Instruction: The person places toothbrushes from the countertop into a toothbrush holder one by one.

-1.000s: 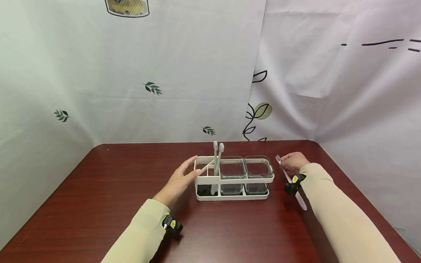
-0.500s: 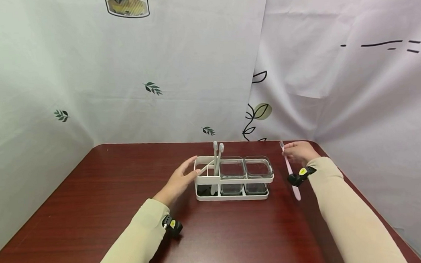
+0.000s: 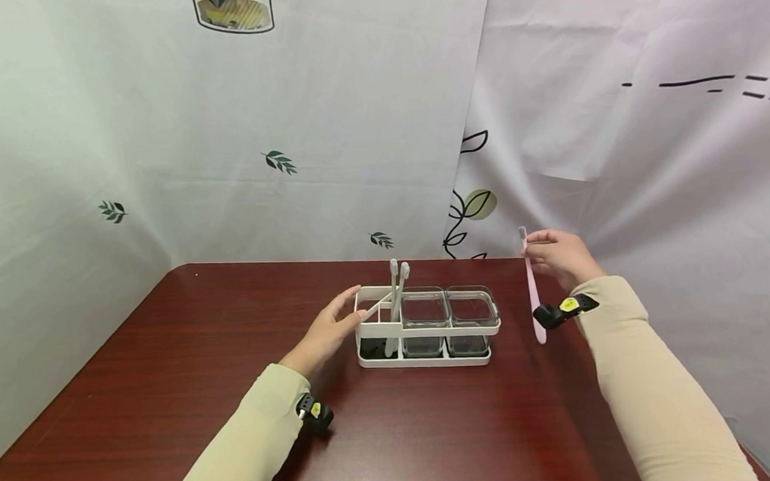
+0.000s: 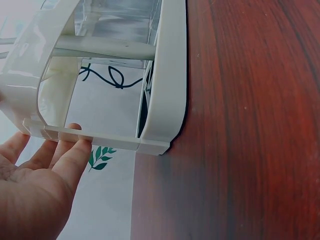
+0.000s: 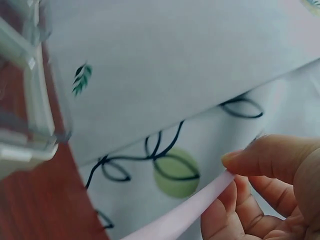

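Observation:
A pale pink toothbrush (image 3: 532, 290) hangs nearly upright above the table's right side, bristle head up. My right hand (image 3: 561, 255) pinches it just below the head. The right wrist view shows the thumb and fingers on the pink handle (image 5: 185, 212). Left of it stands a white toothbrush holder (image 3: 443, 331) with two light toothbrushes (image 3: 396, 291) leaning in its divided left section. Two clear square cups (image 3: 471, 307) fill its middle and right places. At its left end, my left hand (image 3: 325, 337) holds the frame, thumb at the front rim, fingertips against the side post (image 4: 100, 140).
The dark red wooden table (image 3: 170, 401) extends around the holder on every side. White printed cloth (image 3: 350, 110) hangs behind the table's far edge and along both sides. Each wrist carries a small black camera (image 3: 315, 412).
My right hand has risen and moved back and slightly right, lifting the pink toothbrush and turning it more upright. The left hand and the holder have stayed in place.

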Demonstrator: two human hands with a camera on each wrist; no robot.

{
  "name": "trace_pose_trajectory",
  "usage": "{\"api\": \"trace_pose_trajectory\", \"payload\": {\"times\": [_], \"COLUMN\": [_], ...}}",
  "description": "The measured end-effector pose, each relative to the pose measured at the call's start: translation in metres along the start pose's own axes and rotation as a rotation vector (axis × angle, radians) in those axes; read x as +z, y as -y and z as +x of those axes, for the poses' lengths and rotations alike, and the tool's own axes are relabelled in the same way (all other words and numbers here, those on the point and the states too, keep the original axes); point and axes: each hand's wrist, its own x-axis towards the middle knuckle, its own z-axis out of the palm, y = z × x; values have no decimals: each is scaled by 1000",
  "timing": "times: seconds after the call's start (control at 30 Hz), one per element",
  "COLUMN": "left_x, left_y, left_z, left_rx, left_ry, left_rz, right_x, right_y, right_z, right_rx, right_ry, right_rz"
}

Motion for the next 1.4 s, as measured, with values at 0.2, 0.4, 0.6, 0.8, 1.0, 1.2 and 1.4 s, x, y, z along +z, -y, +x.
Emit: {"api": "trace_pose_trajectory", "payload": {"times": [0.2,0.4,0.6,0.8,1.0,1.2,1.4], "left_x": [1,1,1,0,0,0,1], "left_y": [0,-1,0,-1,-2,-2,-3], "left_z": [0,-1,-1,-1,0,0,-1], "left_rx": [5,1,0,-21,-10,-18,-11], "left_ry": [4,15,19,17,18,19,21], "left_rz": [-1,-16,-35,-42,-38,-56,-63], "right_x": [-1,1,6,16,29,47,64], "right_y": [13,24,36,45,49,47,43], "right_z": [-8,-15,-23,-30,-36,-41,-43], "right_rx": [-39,-90,-140,-190,-268,-338,-378], "right_ry": [-21,-34,-49,-54,-59,-79,-121], "right_rz": [151,250,338,435,562,612,616]}}
